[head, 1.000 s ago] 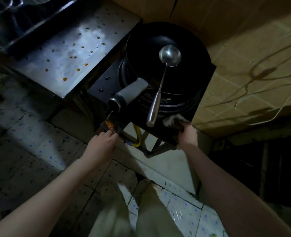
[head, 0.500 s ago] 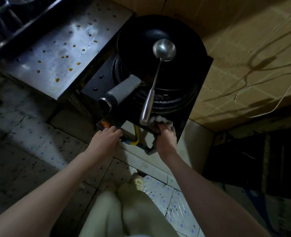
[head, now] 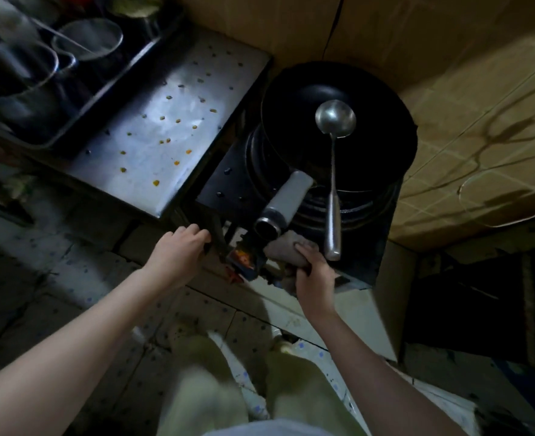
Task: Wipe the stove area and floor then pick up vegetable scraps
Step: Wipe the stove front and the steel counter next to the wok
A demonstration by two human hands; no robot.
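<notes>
Right hand: the right hand (head: 314, 273) is closed around a bunched grey cloth (head: 286, 248), fingers (head: 304, 247) curled over its top, pressing it against the front edge of the black stove (head: 225, 180).
Left hand: the left hand (head: 178, 251) rests on the stove's front left corner, fingers bent over the edge; whether they grip anything there cannot be told in the dim light.
Cloth: it bulges out above and to the left of the right fingers, just below the end of the wok handle (head: 283, 204).
Wok: a black wok (head: 338, 127) sits on the burner, beyond the right fingertips; its grey handle points back toward the gap between the two hands.
Ladle: a metal ladle (head: 333, 171) lies in the wok, bowl up, its handle end hanging over the stove edge just right of the right fingers.
Counter: a steel counter (head: 165, 127) lies beyond the left fingers, speckled with small orange and dark scraps (head: 156, 183).
Tray: a dark tray (head: 102, 99) with glass vessels sits at the far left of the counter.
Floor: a speckled tiled floor (head: 55, 278) lies beneath both forearms, with the person's light trousers (head: 216, 388) in between.
</notes>
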